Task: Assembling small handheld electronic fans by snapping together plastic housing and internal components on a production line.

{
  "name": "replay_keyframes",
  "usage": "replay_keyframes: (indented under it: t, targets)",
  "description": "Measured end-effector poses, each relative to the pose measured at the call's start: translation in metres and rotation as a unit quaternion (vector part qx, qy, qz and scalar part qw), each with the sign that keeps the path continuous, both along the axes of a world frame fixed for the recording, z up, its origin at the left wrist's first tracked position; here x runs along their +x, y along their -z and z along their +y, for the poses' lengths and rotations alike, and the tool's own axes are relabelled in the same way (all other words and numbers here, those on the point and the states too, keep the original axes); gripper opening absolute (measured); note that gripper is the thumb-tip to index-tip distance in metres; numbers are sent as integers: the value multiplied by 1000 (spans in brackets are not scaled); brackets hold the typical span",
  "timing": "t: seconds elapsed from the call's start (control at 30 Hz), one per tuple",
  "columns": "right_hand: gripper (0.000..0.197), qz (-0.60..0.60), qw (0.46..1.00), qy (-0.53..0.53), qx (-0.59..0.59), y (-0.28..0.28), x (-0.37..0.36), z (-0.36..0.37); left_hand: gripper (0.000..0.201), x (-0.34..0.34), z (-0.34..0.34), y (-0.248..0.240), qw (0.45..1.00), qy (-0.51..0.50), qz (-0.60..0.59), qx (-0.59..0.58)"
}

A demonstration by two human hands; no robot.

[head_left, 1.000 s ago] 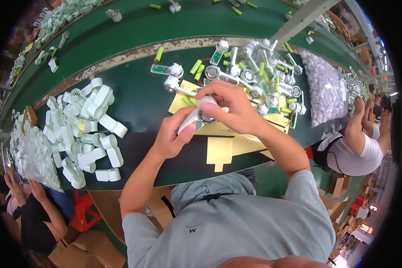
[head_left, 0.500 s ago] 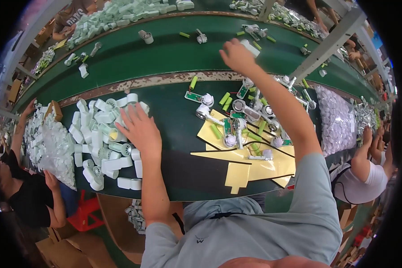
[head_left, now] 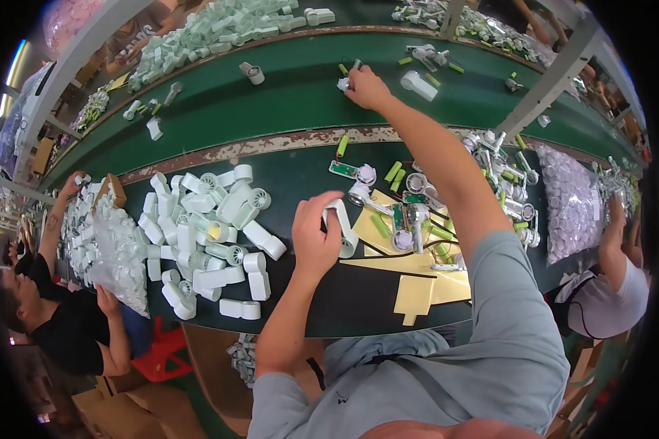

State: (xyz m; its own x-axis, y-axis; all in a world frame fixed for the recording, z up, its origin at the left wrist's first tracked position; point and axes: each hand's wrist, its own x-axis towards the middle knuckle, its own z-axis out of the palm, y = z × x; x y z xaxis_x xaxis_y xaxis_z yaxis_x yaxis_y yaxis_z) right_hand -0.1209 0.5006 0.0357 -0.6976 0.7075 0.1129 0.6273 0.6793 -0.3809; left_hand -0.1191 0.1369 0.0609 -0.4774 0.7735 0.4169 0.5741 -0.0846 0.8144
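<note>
My left hand (head_left: 316, 238) is closed around a pale green plastic fan housing (head_left: 343, 228), raised over the work table to the right of a heap of similar housings (head_left: 198, 227). Stretched far out over the green conveyor belt, my right hand (head_left: 368, 88) pinches a small fan motor assembly (head_left: 344, 84); my fingers partly cover it. A green battery cell (head_left: 343, 69) shows beside those fingertips. Just to the right, another pale housing (head_left: 419, 85) lies on the belt. Below my right forearm are several motor assemblies with circuit boards and green batteries (head_left: 395, 175), partly on yellow sheets (head_left: 415, 295).
A clear bag of white parts (head_left: 564, 205) stands at the right, and another bag (head_left: 117, 249) at the left. A metal post (head_left: 549, 80) rises at the belt's near side. Co-workers sit on both sides. Loose parts (head_left: 252, 72) dot the belt.
My left hand has moved right from the heap, now with a housing in it. My right hand has left the housing on the belt and shifted left to the motor assembly.
</note>
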Motion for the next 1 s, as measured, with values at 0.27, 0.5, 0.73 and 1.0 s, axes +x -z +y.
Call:
replay_keyframes:
  t: [0.27,0.5,0.73,1.0]
  targets:
    - [71,36,996,-5,80,2,3,-30,54,2,1,6,769,167,-616,-46]
    - [51,-5,996,-27,84,4,5,-22,30,3,-1,25,684,289,-665,78]
    - [53,229,969,-74,-57,-67,122,-124,41,20,-2,17,738,184,-643,-94]
    - [40,369,918,-58,-128,-120,221,-253,41,37,0,19,690,305,-646,-120]
